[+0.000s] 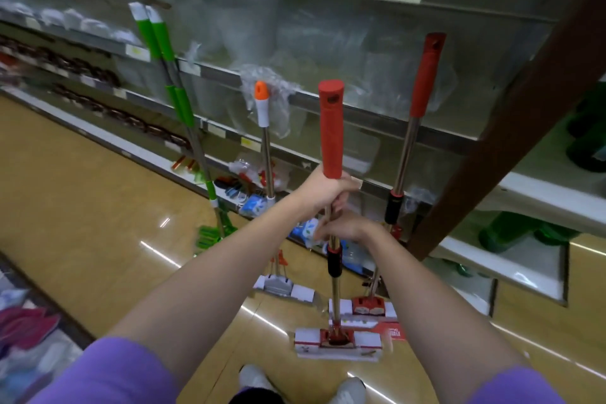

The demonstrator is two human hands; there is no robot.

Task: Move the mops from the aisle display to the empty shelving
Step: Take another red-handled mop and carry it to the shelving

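Five mops stand in this aisle by my count: two with green plastic grips point(157, 39) leaning together at the left, one with an orange-capped white handle point(262, 105) in the middle, one red-gripped mop point(426, 75) propped against the shelf edge at the right, and a second red foam-gripped mop with a brassy metal pole point(332, 131) held upright in front of the person. Both hands are on that last one: the left hand point(324, 190) is wrapped round the pole just under the red grip, and the right hand point(341, 226) is curled round the pole directly below it, just above the black collar point(334, 261). Its flat white sponge head with a red bracket point(337, 343) sits at the glossy tan floor point(98, 190) (whether touching or just lifted, I cannot tell), near two pale shoes point(255, 377).

The floor is shiny, showing streaks of reflected light. Long grey metal shelving point(360, 115) runs along the aisle, stacked with blurred clear plastic-wrapped goods, and a dark brown slanted beam point(524, 102) crosses at the right. Both sleeves point(114, 374) are purple.
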